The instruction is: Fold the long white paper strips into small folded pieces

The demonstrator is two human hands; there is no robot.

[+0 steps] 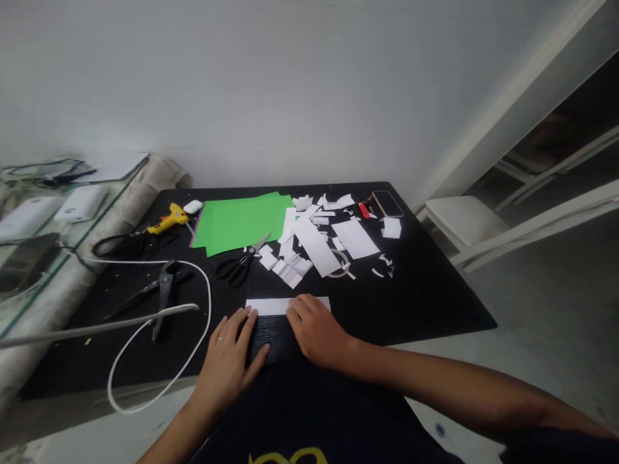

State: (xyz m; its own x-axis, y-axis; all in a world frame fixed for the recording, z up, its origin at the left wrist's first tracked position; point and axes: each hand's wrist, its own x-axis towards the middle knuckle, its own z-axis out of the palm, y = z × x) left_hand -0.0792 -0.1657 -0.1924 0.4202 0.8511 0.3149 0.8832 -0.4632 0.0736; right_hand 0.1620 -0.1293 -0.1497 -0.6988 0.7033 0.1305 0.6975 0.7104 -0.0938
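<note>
A white paper strip [271,307] lies crosswise at the near edge of the black table. My left hand [231,348] rests flat with its fingers apart, and its fingertips touch the strip's left end. Curled over the right part of the strip is my right hand [316,328], its fingers close together and pressing on the paper. What lies under its fingertips is hidden. Beyond the strip are scissors [242,261] with black handles, their blades pointing away to the right, and a heap of cut white paper pieces [316,245].
Green sheets [236,222] lie at the back, with a yellow glue gun [169,219] on their left. Pliers [165,290] and a looping white cable [209,309] are at left. A phone [387,203] and a red object [363,209] sit at back right.
</note>
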